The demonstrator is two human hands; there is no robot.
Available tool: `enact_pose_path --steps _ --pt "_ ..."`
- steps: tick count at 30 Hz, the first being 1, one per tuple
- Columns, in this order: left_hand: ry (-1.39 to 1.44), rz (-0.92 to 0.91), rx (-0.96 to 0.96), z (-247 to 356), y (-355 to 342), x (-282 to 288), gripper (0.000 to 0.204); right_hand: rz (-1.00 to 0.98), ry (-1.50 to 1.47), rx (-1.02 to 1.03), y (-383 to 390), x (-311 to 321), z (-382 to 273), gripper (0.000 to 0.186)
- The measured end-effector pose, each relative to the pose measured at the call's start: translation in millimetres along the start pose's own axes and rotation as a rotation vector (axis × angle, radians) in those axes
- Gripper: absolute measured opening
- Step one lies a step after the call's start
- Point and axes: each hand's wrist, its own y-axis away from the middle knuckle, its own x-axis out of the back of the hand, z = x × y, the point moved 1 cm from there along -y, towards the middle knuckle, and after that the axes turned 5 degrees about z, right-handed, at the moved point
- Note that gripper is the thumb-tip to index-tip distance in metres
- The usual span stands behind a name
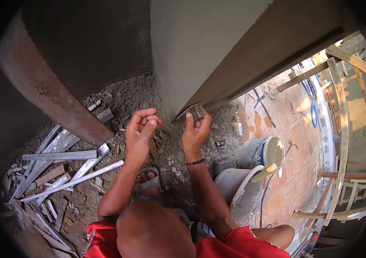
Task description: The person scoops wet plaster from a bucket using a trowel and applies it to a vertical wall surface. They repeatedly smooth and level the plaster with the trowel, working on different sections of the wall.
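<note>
Low at the foot of a plastered wall corner (191, 51), my right hand (196, 135) grips a small plastering trowel (196, 112). Its flat plate lies against the bottom of the wall's shaded side, and the hand partly covers it. On the other side of the corner, my left hand (140, 135) is held with curled fingers, thumb against them. Nothing shows between those fingers, and it is apart from the wall. Gritty rubble and mortar crumbs (161, 150) cover the ground below both hands.
A mortar-smeared bucket (251, 152) and a larger tub (230, 182) with a wooden handle (263, 173) stand beside my right forearm. Metal strips and a white pipe (73, 182) lie heaped at left, near a slanting reddish board (49, 81). Wooden framing (339, 129) rises at far right.
</note>
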Motion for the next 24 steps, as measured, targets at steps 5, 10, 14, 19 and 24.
enact_pose_path --steps 5,10,14,19,24 --pt "-0.064 0.008 -0.06 7 8 -1 0.024 0.158 -0.048 0.29 -45 -9 -59 0.037" --pt "-0.096 -0.003 -0.102 19 10 6 0.026 0.283 0.029 0.65 -112 -13 -144 0.038" --pt "-0.177 -0.003 -0.198 27 12 6 0.029 0.25 0.111 0.481 -72 -12 -110 0.037" --pt "-0.323 -0.079 -0.343 40 14 -12 0.036 0.225 0.086 -0.015 18 7 -14 0.031" --pt "-0.497 -0.126 -0.449 54 9 -36 0.071 0.338 -0.158 -0.268 52 27 13 0.027"
